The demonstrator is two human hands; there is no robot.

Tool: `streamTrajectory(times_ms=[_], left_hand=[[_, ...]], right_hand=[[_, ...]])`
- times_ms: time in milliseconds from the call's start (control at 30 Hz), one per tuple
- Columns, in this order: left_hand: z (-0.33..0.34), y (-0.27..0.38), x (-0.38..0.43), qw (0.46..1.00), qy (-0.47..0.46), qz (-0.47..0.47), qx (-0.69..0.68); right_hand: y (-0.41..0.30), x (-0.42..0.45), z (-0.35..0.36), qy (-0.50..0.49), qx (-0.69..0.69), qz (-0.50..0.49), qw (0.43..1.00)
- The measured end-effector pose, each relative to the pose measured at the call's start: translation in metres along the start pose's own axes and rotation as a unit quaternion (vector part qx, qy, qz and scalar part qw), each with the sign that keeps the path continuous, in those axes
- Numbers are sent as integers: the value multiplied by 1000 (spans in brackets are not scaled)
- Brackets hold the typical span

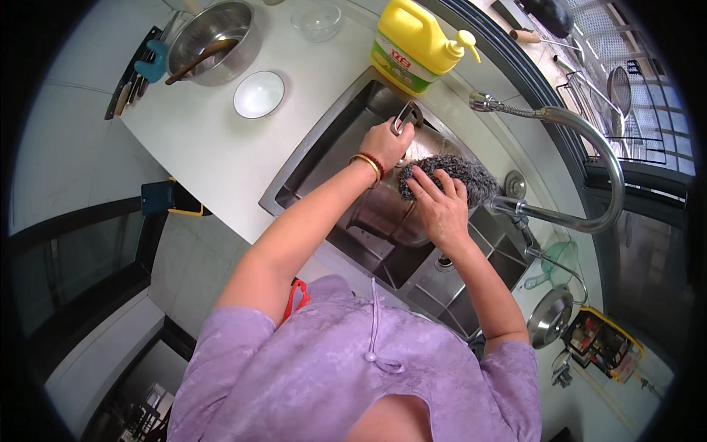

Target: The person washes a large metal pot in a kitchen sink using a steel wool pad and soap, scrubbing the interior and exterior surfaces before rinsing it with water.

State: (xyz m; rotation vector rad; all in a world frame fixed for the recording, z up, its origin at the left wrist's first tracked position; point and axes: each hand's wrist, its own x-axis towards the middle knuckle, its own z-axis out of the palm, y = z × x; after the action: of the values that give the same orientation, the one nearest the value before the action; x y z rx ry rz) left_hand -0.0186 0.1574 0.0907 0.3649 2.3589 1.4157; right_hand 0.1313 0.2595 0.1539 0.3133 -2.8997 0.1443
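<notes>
My left hand [384, 145] grips the looped metal handle of a stainless steel pot [378, 207] that lies in the large basin of the steel sink [301, 157]. My right hand [442, 212] presses a shaggy grey cleaning cloth [469, 174] against the pot, fingers spread over it. Cloth and hands cover much of the pot, so its full shape is hidden. To the right of the cloth, the curved metal faucet [605, 166] rises and arches toward the window.
A yellow detergent jug with a pump [411, 44] stands behind the sink. On the white counter [221, 154] are a white bowl [259, 94], a glass bowl [316, 21] and a steel pot [240, 55] with a wooden utensil. A knife rack [138, 77] hangs at the counter's left end.
</notes>
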Motion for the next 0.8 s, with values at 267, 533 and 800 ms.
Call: streamTrajectory(times_ms=[267,533,800], left_hand=[[1,0,7,1000,-1,-2,21],[-1,-3,9,1000,2,4,8],[-11,-11,15,999,26,19,8]], right_hand=[[32,44,15,-40,36,24,998],[31,67,22,-24,30,43,998],[12,27,-4,-24,5,-22,999]])
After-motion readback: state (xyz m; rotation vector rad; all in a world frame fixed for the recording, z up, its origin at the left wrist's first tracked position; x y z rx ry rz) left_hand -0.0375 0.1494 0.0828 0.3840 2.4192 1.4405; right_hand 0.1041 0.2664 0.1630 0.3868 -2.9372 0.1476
